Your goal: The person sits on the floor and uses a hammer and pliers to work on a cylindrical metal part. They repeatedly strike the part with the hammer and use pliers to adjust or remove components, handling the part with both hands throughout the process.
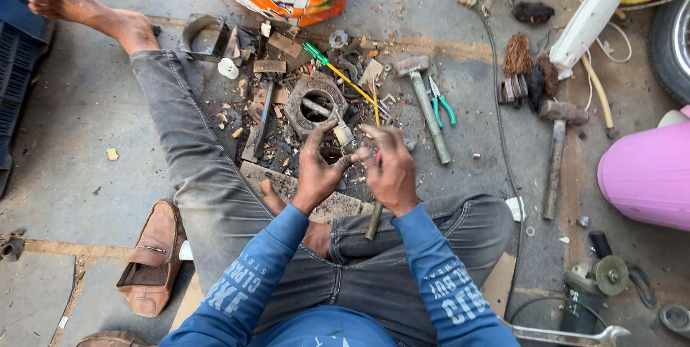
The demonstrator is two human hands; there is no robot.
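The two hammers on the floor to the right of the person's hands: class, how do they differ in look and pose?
The nearer hammer has a pale grey metal handle and lies slanted beside the green-handled pliers. The farther hammer has a brown, rusty-looking handle, a darker head, and lies almost straight up the picture by the copper wire bundle. Both lie flat on the concrete, heads pointing away from the person.

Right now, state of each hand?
Left hand: fingers curled, pinching a small pale part.
Right hand: closed around a small item; what it is cannot be told.
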